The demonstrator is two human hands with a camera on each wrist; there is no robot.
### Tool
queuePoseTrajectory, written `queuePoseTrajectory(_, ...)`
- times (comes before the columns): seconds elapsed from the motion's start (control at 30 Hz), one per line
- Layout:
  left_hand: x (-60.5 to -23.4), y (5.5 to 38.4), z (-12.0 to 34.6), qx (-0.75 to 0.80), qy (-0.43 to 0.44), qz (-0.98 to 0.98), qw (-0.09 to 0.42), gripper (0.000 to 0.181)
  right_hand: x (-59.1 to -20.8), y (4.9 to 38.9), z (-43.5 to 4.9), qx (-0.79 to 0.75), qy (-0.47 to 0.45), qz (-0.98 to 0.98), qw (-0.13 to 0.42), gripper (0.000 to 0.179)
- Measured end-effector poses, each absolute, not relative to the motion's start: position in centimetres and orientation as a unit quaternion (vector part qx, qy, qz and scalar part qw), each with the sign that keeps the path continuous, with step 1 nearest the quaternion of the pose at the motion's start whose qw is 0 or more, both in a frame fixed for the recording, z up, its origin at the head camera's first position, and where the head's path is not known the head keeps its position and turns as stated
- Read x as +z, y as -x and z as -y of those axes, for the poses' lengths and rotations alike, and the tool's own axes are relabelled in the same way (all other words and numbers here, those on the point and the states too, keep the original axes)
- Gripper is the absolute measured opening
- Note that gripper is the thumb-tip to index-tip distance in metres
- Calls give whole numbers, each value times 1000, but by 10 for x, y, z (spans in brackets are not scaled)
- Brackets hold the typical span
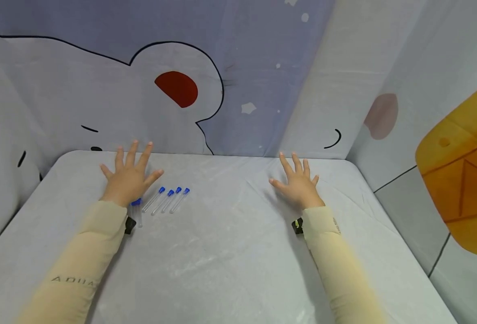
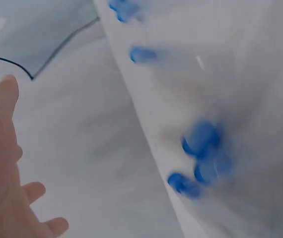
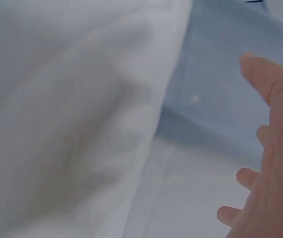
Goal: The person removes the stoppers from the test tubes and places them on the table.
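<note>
My left hand (image 1: pixel 126 181) is held with its fingers straight and spread, on the left side of the white table (image 1: pixel 230 252). Beside it lie several clear test tubes (image 1: pixel 165 201) with blue caps, slanted and roughly side by side. Closer to the wrist are more blue caps (image 1: pixel 136 202), partly hidden by the hand and sleeve. In the left wrist view some blurred blue caps (image 2: pixel 201 139) show beyond the thumb. My right hand (image 1: pixel 299 185), fingers spread and holding nothing, is over the right side of the table, away from the tubes.
A printed cloth wall (image 1: pixel 254 81) stands behind the table's far edge. Another patterned cloth panel (image 1: pixel 408 184) with an orange shape borders the right side. Dark wrist devices, one of them a small black box (image 1: pixel 130 225), sit at both cuffs.
</note>
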State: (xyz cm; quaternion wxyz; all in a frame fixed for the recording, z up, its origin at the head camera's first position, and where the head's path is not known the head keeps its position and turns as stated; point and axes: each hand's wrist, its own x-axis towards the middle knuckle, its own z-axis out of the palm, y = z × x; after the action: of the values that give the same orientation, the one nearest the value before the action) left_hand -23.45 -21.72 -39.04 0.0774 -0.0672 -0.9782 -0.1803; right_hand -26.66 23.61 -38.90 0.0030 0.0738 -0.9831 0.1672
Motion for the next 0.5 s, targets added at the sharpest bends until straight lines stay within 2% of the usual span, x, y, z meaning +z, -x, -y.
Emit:
queuePoseTrajectory(0.2, -384, 224, 197, -206, 92, 963, 147, 77, -388, 256, -214, 223, -108, 968, 47, 84)
queuePoseTrajectory(0.37, -377, 215, 184, -198, 125, 949, 212, 69, -388, 248, -195, 292, -142, 942, 79, 75)
queuePoseTrajectory(0.5, -374, 210, 174, -203, 142, 942, 226, 62, -389, 245, -181, 324, -156, 927, 107, 65)
